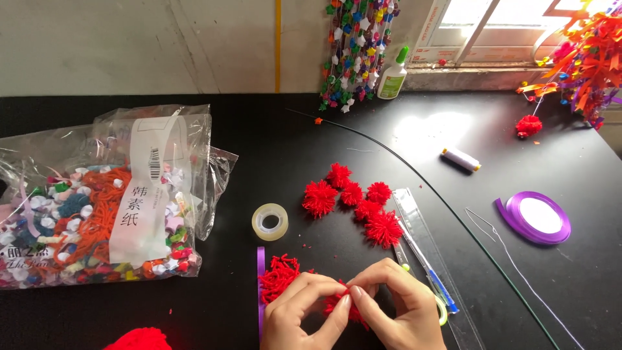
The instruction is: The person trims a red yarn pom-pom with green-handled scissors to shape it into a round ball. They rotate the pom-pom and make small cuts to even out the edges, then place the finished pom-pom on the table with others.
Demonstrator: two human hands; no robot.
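Red pompom (337, 304) between both hands' fingertips (348, 295).

The hands (350, 311) sit at six o'clock on the counter (272, 136). The pom-poms (356, 198) lie just behind them. The tape roll (270, 221) is at ten o'clock, the bag (97, 194) at nine, the ribbon spool (536, 217) at three, the glue bottle (393, 74) at twelve.

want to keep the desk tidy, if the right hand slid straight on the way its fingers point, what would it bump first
The right hand points left toward the left hand, so it would likely first press into the red pompom pinched between them, then the left fingertips; depth is hard to judge.
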